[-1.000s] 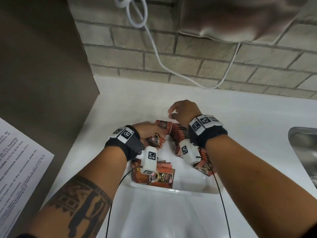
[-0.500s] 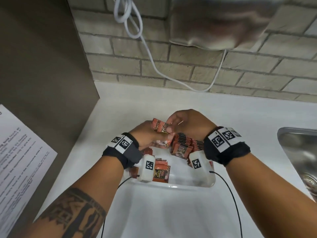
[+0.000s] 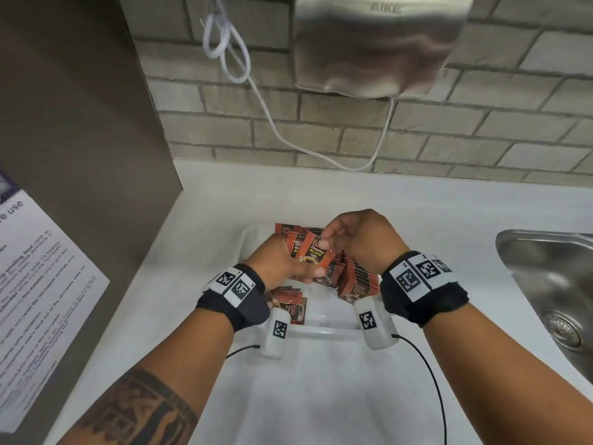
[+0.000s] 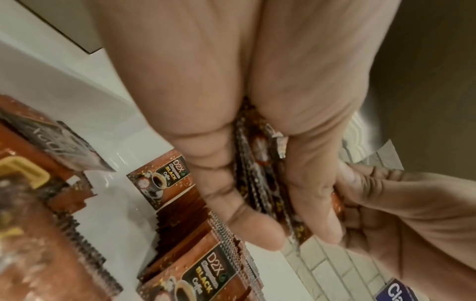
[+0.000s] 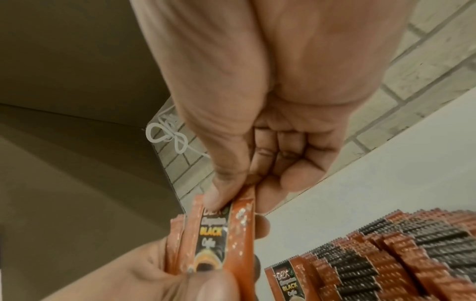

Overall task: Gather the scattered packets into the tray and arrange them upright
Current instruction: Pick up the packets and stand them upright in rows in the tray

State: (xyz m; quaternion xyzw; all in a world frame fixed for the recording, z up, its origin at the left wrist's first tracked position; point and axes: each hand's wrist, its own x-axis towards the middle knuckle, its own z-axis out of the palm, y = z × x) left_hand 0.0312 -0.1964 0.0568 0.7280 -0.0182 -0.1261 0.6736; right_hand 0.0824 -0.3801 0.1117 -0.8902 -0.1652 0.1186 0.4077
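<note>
orange-brown packets (image 3: pixel 313 252) (black labels), white tray (image 3: pixel 324 332)

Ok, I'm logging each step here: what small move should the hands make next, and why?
Probably square up the bunch of packets and stand it against the upright row in the tray. The left hand grips the bunch while the right hand pinches its front packet; a few packets lie flat.
</note>
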